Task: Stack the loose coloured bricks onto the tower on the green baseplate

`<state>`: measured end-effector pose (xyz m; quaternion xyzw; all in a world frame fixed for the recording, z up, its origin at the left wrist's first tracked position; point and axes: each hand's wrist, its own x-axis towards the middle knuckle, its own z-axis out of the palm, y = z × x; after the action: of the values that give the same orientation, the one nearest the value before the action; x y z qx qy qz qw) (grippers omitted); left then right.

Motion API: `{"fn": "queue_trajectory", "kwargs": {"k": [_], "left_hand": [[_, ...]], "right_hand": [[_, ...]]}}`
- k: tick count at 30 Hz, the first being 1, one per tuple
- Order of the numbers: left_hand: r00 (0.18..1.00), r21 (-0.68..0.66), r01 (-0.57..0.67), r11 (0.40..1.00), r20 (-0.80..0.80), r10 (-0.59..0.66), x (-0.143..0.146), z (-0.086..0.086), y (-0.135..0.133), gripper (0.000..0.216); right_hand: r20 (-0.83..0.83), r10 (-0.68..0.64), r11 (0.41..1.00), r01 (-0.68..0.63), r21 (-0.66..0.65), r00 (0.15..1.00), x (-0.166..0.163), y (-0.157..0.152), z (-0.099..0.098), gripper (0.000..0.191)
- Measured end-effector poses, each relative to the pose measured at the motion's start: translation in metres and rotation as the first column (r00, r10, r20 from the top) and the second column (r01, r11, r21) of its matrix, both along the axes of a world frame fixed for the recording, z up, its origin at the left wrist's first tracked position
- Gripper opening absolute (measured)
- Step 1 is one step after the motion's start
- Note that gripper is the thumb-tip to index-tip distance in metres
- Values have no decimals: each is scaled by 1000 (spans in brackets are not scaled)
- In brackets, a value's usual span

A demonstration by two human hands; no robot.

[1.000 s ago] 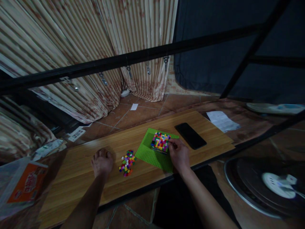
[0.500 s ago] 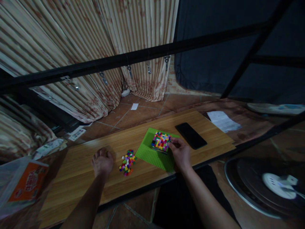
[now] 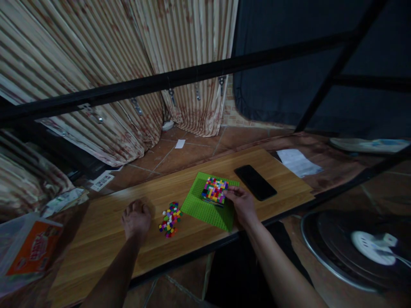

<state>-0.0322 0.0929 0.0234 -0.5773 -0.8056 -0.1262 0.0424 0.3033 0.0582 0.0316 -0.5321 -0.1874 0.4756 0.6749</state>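
A multicoloured block of small toy bricks stands on a green studded baseplate. At its right edge is my right hand, thumb and fingertips pinched together; whatever is between them is too small or hidden to name. My left hand lies palm down on the wooden board, its thumb and fingers apart and holding nothing. Between that hand and the baseplate is a scattered pile of small loose bricks in many colours.
A black phone lies right of the baseplate on the wooden tabletop. White paper is beyond the right end. A clear tub with an orange label stands at the left. A dark bar crosses ahead.
The whole view has shifted slightly, so things appear a little further left. My right hand stays pinched at the brick block's right edge, and my left hand still rests on the board.
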Motion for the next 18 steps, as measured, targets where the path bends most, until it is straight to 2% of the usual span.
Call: {"fn": "queue_trajectory", "kwargs": {"k": [8, 14, 18], "left_hand": [[1000, 0, 1, 1000, 8, -1, -3, -3, 1, 47], [1000, -10, 1, 1000, 2, -1, -1, 0, 0, 48], [1000, -25, -6, 1000, 8, 7, -1, 1, 0, 47]], "right_hand": [[-59, 80, 988, -87, -128, 995, 5, 3, 5, 33], [-97, 119, 981, -132, -144, 988, 7, 7, 5, 23], [-93, 110, 985, -122, -124, 989, 4, 6, 8, 26]]}}
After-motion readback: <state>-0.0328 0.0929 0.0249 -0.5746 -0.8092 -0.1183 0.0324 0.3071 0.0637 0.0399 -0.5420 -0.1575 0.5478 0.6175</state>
